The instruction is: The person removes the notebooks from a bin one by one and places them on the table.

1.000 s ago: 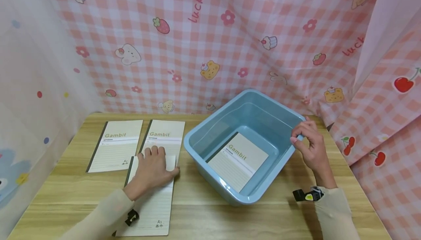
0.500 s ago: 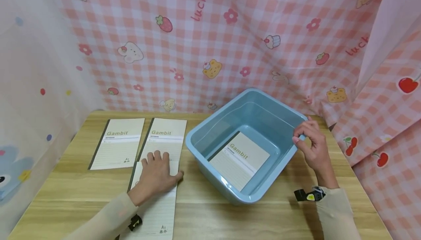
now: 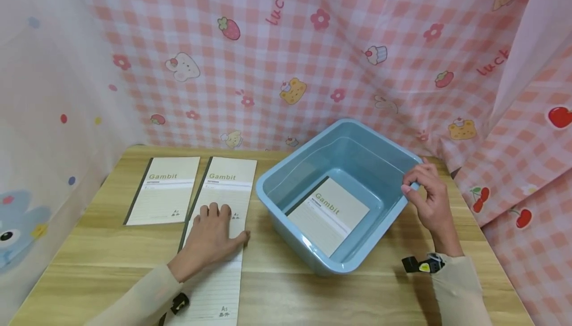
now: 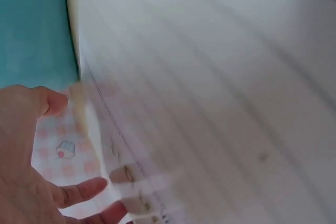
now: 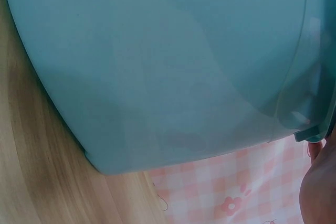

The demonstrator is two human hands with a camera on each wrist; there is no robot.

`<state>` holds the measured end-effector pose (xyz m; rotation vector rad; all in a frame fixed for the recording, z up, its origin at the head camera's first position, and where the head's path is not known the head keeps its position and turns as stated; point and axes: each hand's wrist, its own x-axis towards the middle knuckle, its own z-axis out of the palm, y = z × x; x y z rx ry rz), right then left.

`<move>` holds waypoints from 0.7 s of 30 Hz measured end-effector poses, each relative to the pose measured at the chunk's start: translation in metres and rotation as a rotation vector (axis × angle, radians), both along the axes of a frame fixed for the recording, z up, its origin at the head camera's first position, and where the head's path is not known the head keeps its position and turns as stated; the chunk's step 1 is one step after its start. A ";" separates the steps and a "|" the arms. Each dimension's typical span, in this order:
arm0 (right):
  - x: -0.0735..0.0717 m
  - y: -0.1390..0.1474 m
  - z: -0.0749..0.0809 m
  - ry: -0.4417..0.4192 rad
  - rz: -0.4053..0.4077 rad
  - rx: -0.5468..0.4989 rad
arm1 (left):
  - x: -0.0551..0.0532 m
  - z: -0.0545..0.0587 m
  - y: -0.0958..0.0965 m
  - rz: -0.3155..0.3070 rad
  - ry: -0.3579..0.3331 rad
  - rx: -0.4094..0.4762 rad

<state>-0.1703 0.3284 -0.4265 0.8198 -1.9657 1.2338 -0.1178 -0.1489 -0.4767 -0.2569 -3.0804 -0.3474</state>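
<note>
In the head view my left hand (image 3: 210, 236) lies over a cream lined notebook (image 3: 219, 286) with a dark spine, near the front of the table. Its fingers are spread towards the cover's far end, and the thumb reaches past the right edge. The left wrist view shows fingertips (image 4: 94, 184) right at this notebook's lined cover. My right hand (image 3: 426, 199) grips the right rim of a blue plastic basin (image 3: 299, 231), fingers curled round it. Inside the basin, flat on the bottom, lies another "Gambit" notebook (image 3: 330, 214).
Just beyond the near notebook lies a second Gambit notebook (image 3: 228, 179), its lower end by my left fingers. A third notebook (image 3: 165, 189) sits to its left on the wooden table (image 3: 89, 246). A pink checked cloth (image 3: 268, 58) hangs behind the table.
The near notebook has slid towards me under my left hand, uncovering the lower label of the notebook beyond. My right hand keeps its grip on the basin. The head view has shifted slightly.
</note>
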 end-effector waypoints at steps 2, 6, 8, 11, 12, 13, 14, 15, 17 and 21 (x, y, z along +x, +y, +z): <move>0.000 -0.001 0.000 -0.002 -0.003 -0.006 | -0.003 0.004 -0.003 -0.003 0.007 0.011; 0.001 -0.002 -0.001 -0.010 -0.012 -0.011 | -0.011 0.015 -0.008 -0.008 0.048 0.084; 0.000 -0.002 0.000 -0.002 -0.004 -0.013 | -0.017 0.022 -0.008 -0.018 0.076 0.132; 0.001 -0.002 0.000 0.005 -0.004 -0.011 | -0.026 0.036 -0.008 -0.042 0.114 0.202; 0.001 -0.001 -0.001 0.004 -0.006 -0.011 | -0.029 0.041 -0.008 -0.055 0.124 0.220; 0.001 -0.001 -0.001 0.001 -0.010 -0.011 | -0.032 0.046 -0.007 -0.068 0.131 0.241; 0.002 0.000 -0.001 -0.005 -0.016 -0.009 | -0.035 0.052 -0.006 -0.080 0.138 0.264; 0.002 0.000 -0.001 -0.012 -0.023 -0.006 | -0.039 0.057 -0.006 -0.095 0.150 0.282; 0.002 0.001 -0.001 -0.025 -0.028 -0.003 | -0.045 0.066 -0.004 -0.127 0.171 0.318; 0.001 -0.001 0.001 -0.040 -0.026 0.002 | -0.053 0.080 0.001 -0.195 0.208 0.350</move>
